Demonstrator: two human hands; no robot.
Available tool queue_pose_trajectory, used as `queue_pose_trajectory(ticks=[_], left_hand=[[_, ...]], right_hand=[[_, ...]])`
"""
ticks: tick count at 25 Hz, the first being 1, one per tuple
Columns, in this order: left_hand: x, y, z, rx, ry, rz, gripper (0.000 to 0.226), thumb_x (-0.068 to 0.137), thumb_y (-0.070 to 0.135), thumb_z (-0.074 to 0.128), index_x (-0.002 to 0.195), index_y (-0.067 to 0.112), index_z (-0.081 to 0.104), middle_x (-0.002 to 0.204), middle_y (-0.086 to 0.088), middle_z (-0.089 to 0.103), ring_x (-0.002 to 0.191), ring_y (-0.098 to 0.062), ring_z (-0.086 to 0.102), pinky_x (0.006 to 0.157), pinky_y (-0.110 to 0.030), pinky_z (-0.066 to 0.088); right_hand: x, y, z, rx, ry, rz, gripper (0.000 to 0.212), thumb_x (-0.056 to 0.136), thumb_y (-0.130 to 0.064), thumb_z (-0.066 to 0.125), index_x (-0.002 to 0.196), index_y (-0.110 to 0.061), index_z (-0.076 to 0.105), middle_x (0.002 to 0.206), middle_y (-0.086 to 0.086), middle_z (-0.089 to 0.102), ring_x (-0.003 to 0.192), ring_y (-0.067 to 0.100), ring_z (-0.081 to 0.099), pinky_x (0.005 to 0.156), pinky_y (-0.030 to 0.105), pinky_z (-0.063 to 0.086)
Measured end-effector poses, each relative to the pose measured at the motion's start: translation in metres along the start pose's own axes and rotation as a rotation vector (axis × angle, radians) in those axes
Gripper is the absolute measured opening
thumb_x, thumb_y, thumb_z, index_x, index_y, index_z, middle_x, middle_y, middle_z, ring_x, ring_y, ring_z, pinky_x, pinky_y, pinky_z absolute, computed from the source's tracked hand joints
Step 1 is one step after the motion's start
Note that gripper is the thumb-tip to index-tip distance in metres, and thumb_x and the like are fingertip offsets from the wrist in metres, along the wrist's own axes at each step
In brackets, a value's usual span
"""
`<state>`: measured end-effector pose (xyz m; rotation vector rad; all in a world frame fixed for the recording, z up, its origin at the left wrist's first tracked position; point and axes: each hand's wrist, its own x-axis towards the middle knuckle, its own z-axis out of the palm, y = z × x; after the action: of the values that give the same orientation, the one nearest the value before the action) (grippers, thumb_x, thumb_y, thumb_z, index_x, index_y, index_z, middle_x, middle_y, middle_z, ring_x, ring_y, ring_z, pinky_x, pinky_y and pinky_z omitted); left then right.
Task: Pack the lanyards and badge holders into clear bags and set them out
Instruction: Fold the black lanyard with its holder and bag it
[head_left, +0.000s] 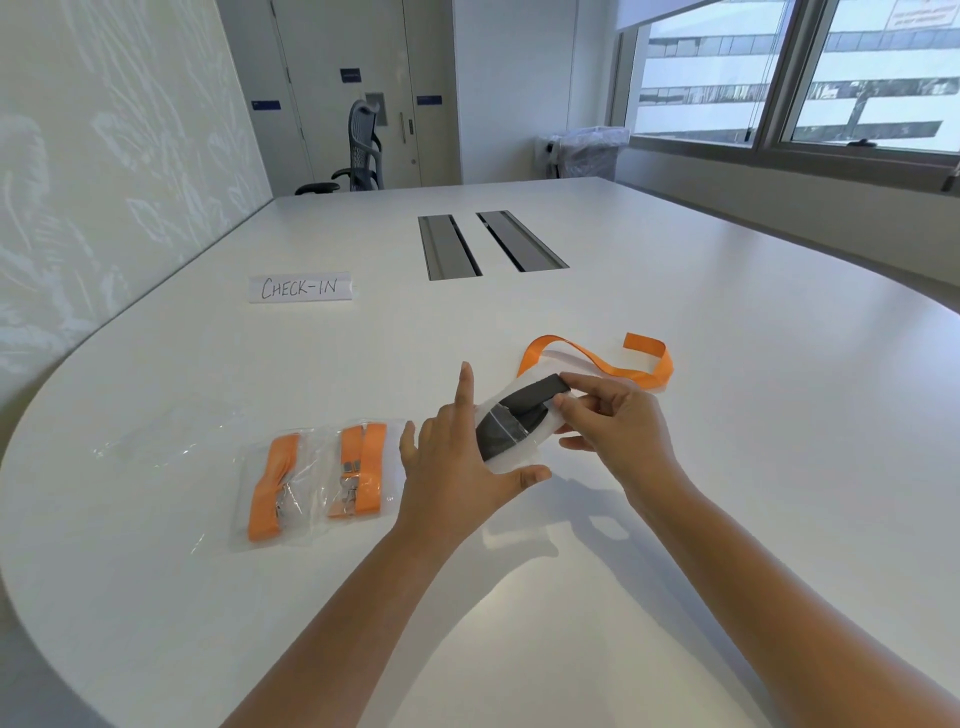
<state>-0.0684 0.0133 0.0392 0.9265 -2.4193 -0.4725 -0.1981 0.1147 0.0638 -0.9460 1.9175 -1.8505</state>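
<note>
Pinched in our right hand (605, 415): a folded black lanyard (519, 410), long axis slanting near-left to far-right, lower end inside a clear bag (511, 441). Left hand (457, 457) steadies the bag, thumb beneath, index finger raised. Both forearms reach forward above the worktop (675, 291). Two packed orange bags (317, 478) lie left.

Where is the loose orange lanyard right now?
The loose orange lanyard lies unbagged on the white table, right of centre, just beyond the right hand.
</note>
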Motion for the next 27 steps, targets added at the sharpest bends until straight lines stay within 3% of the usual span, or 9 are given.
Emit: queue_pose_trajectory(ticks=[8,12,15,18,20,23,27], left_hand=[[-0.002,0.0,0.001,0.038,0.048,0.008,0.119,0.049,0.084,0.038,0.142,0.034,-0.017,0.132,0.002,0.048,0.125,-0.019,0.044,0.109,-0.049,0.025],[-0.003,0.0,0.002,0.021,0.093,0.041,0.119,0.056,0.08,0.051,0.145,0.029,-0.01,0.126,0.002,0.051,0.122,-0.016,0.045,0.111,-0.045,0.023],[-0.003,-0.001,0.003,-0.004,0.13,0.046,0.118,0.059,0.074,0.059,0.147,0.026,-0.004,0.126,0.002,0.052,0.122,-0.016,0.046,0.112,-0.045,0.024],[-0.002,-0.002,0.002,-0.014,0.17,0.059,0.115,0.059,0.074,0.059,0.147,0.023,0.004,0.122,-0.001,0.054,0.116,-0.019,0.049,0.105,-0.045,0.033],[-0.001,-0.002,0.002,0.021,0.193,0.08,0.112,0.062,0.072,0.06,0.147,0.024,0.007,0.118,-0.002,0.054,0.111,-0.019,0.051,0.095,-0.041,0.04],[-0.002,-0.003,0.001,0.098,0.18,0.121,0.107,0.064,0.072,0.059,0.147,0.028,0.007,0.119,-0.003,0.051,0.107,-0.019,0.051,0.085,-0.036,0.044],[-0.005,0.001,-0.006,0.096,0.171,0.182,0.109,0.055,0.087,0.035,0.146,0.03,0.013,0.114,-0.002,0.053,0.103,-0.019,0.052,0.082,-0.036,0.044]], right_hand=[[-0.004,0.006,0.013,-0.115,-0.102,0.051,0.013,0.084,-0.02,0.065,0.097,-0.021,0.067,0.071,-0.008,0.071,0.06,0.005,0.068,0.056,0.016,0.055],[-0.006,0.008,0.016,-0.168,-0.187,0.07,0.008,0.086,-0.024,0.063,0.086,-0.022,0.072,0.074,-0.008,0.069,0.059,0.007,0.063,0.053,0.014,0.051],[-0.008,0.009,0.018,-0.257,-0.241,0.084,0.03,0.085,-0.047,0.054,0.085,-0.023,0.073,0.082,-0.01,0.068,0.067,0.007,0.058,0.058,0.017,0.045],[-0.009,0.007,0.02,-0.239,-0.259,0.029,0.045,0.071,-0.065,0.047,0.081,-0.029,0.071,0.084,-0.008,0.069,0.071,0.007,0.06,0.065,0.018,0.042],[-0.011,0.005,0.02,-0.232,-0.284,-0.034,0.031,0.068,-0.062,0.056,0.081,-0.037,0.07,0.086,-0.014,0.069,0.071,0.007,0.063,0.063,0.013,0.046],[-0.012,0.008,0.022,-0.182,-0.311,-0.079,0.008,0.075,-0.04,0.068,0.084,-0.039,0.07,0.077,-0.02,0.071,0.066,0.003,0.065,0.059,0.007,0.047],[-0.009,0.011,0.018,-0.169,-0.252,-0.101,0.008,0.081,-0.023,0.07,0.082,-0.029,0.074,0.068,-0.018,0.071,0.062,0.0,0.063,0.059,0.007,0.045]])
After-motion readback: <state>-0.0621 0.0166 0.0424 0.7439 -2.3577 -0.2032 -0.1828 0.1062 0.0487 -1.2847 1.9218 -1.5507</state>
